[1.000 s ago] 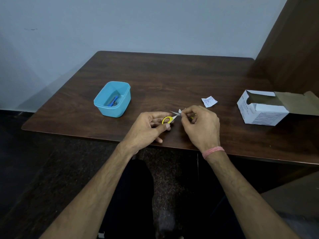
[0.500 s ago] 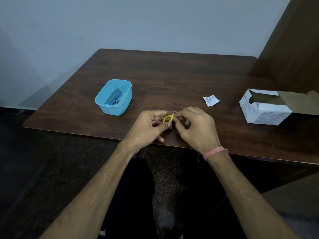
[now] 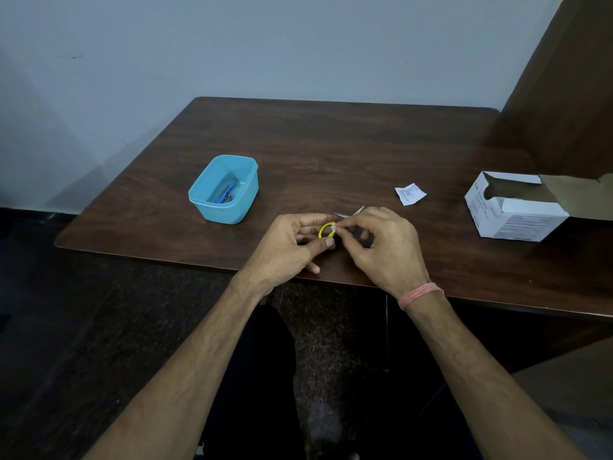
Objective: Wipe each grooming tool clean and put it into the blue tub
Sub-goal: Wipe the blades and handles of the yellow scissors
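So far, the left side of the worktop [image 3: 331, 154] shows the finished share of the job: the blue tub [image 3: 223, 190] stands upright with at least 1 blue-handled tool [image 3: 225, 193] lying on its bottom along with some metal parts, though how many separate tools that makes I cannot tell from this view. Just right of the tub, near the front edge, the left hand [image 3: 285, 249] holds a small pair of scissors [image 3: 328, 229] by its yellow finger ring, thumb and fingers curled round the ring, so this grip is pinching the tool rather than spread. The scissor blades poke out pale beyond the knuckles, pointing away from the person. Touching the ring from the other side, the right hand [image 3: 386, 249] pinches a small white wipe [image 3: 332, 231] between thumb and fingertips and presses it against the yellow handle, its other fingers curled in. I judge this to be mid-wipe on the handle, with the scissors not yet ready for the tub. Further right lies a torn white sachet [image 3: 410, 194], apart from both hands, and near the right edge an opened white carton [image 3: 517, 207] with its flap folded back. No other grooming tool shows loose on the worktop, so the scissors look like the last item: finish wiping, then carry them left and drop them into the tub.
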`<state>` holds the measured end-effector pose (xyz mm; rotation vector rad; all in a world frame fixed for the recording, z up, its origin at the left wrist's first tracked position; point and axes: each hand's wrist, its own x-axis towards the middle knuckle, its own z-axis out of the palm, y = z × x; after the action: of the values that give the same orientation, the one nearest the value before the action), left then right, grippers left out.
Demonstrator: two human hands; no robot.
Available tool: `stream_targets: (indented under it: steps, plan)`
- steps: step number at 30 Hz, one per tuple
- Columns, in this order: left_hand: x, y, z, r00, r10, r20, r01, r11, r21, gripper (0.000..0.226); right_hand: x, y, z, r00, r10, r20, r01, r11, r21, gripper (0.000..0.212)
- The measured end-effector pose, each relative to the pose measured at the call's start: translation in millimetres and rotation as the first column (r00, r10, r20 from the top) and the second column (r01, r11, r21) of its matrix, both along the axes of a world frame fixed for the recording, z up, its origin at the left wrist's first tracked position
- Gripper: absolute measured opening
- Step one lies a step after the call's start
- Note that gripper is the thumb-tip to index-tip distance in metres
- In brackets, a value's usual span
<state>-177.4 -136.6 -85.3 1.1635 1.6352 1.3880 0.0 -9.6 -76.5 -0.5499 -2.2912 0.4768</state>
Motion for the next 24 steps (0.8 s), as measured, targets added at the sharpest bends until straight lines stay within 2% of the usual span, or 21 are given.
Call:
stream_targets:
  steps: [3,7,11,14,18,24]
  plan:
    - [0.1,-1.1,0.2,1.0,-0.02,0.007,0.02,1.0,0.009,0.046,-0.4,-2.1,-1.1,0.998,0.059,0.035,-0.06,0.998,0.023,0.005]
    - [1.1,-1.3,1.2,1.0,-0.02,0.024,0.02,1.0,-0.001,0.049,-0.3,-0.5,-0.6,1.0,0.008,0.01,-0.008,1.0,0.021,0.005]
    - [-1.8,-1.5,1.2,0.999,-0.042,0.019,0.042,0.999,0.002,0.049,0.4,-1.3,-1.5,0.995,0.094,0.039,-0.095,0.995,0.033,0.005]
    - [-2.8,-0.7,0.1,0.999,-0.041,0.031,0.041,0.999,-0.007,0.051,0.0,2.3,-3.0,0.999,0.044,0.01,-0.044,0.999,0.02,0.006]
    - [-7.4,-0.4,-0.7,0.997,-0.074,0.015,0.074,0.997,-0.002,0.048,0.2,-2.3,-6.4,0.992,0.109,0.055,-0.114,0.989,0.097,0.01]
    - [-7.9,-0.9,-0.1,0.997,-0.076,0.027,0.076,0.997,-0.006,0.045,0.4,-1.1,-9.4,0.991,0.136,0.015,-0.137,0.989,0.056,0.021]
